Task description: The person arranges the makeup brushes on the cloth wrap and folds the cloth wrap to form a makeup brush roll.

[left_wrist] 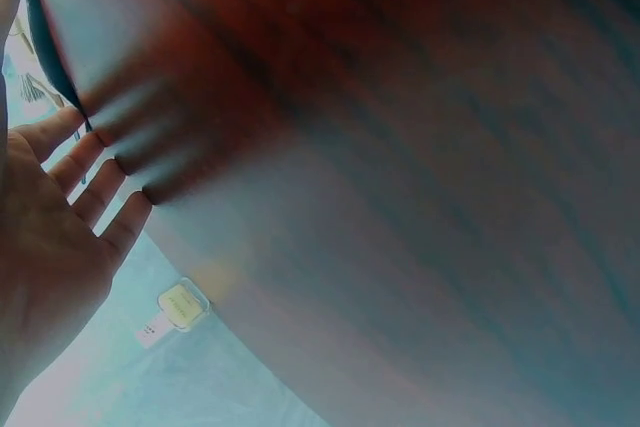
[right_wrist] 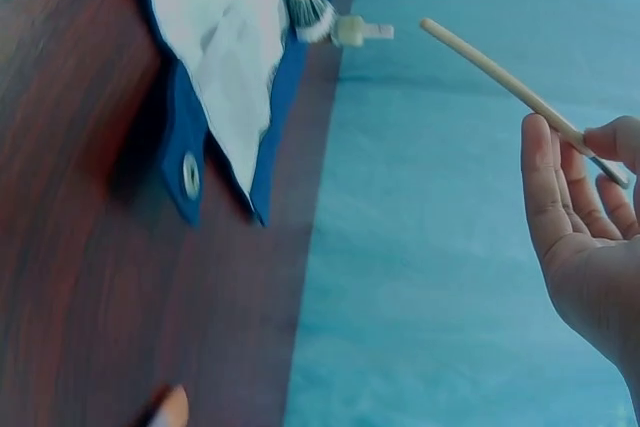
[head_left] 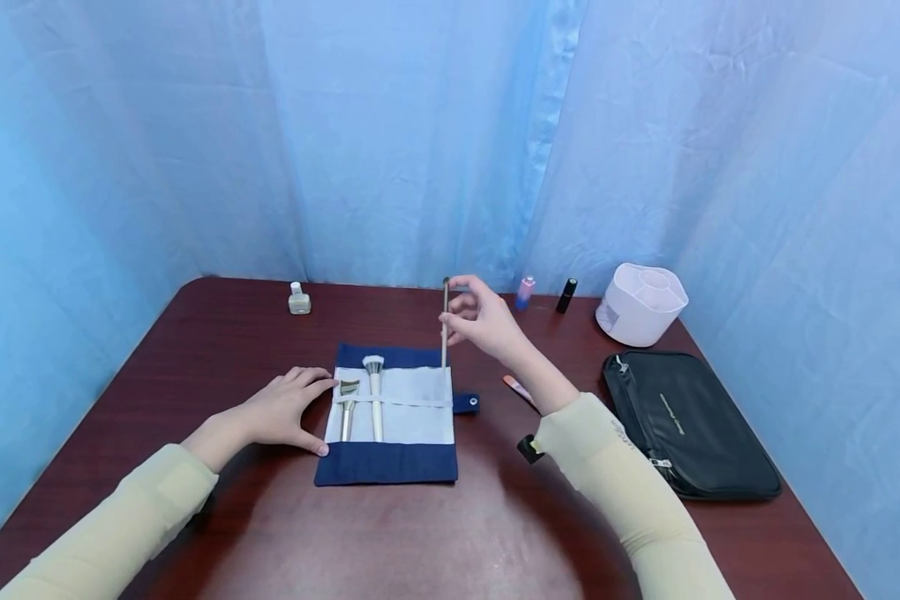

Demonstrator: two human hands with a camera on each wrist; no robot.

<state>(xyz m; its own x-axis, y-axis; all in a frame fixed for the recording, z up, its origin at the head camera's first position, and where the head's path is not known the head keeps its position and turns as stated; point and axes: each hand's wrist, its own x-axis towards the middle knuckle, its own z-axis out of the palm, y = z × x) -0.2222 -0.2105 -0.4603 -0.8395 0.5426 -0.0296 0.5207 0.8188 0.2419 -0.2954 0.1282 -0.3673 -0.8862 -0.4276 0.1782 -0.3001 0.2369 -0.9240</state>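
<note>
A navy brush roll (head_left: 412,421) with a pale lining lies unfolded on the table, its snap tab on the right side. Behind its elastic band sit a brush with a wide, flat head (head_left: 349,412) and a white-tipped makeup brush (head_left: 377,408). My left hand (head_left: 285,408) rests at the roll's left edge, fingers spread, thumb near the lower corner; the left wrist view also shows this hand (left_wrist: 50,247). Over the roll's right side, my right hand (head_left: 486,321) pinches a slim makeup brush (head_left: 445,350) near its top, handle pointing down. The right wrist view shows that brush (right_wrist: 495,72) apart from the roll.
A small nail polish bottle (head_left: 299,300) stands back left. Towards the back right are a pink-blue bottle (head_left: 525,293), a black tube (head_left: 566,296) and a white organizer (head_left: 640,308). A black zip case (head_left: 697,425) lies right, an orange-tipped item (head_left: 517,386) by my right forearm.
</note>
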